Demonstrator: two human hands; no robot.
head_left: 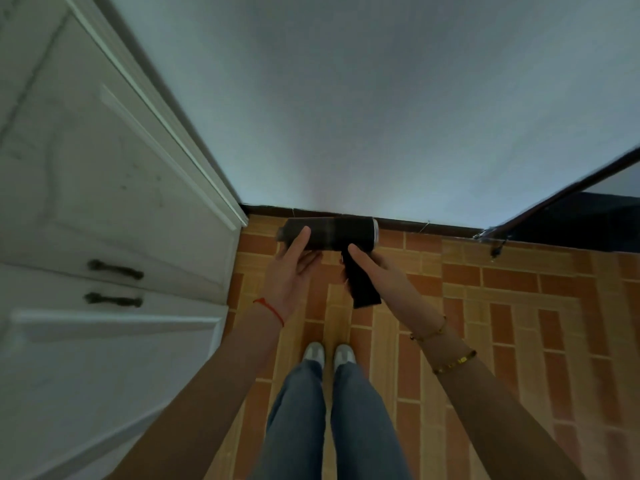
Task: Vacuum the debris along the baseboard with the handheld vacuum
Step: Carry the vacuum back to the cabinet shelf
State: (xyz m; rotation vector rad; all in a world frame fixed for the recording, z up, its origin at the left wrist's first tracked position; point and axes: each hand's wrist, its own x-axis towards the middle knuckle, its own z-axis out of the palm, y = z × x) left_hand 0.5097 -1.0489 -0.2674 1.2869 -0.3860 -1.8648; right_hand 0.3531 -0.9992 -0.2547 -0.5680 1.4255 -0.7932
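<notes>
Handheld vacuum (332, 233), black and T-shaped, is held above the floor (485, 323), near the dark baseboard (415, 226). The right hand (377, 271) grips its handle; the left hand (294, 268) cups the barrel's left end, fingers loosely curled. White cabinet doors (104, 202) stand at left.

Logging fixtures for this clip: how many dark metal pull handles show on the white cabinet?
2. Both dark metal pull handles are on the white cabinet at left: the upper handle directly above the lower handle. More may lie outside the frame.
</notes>
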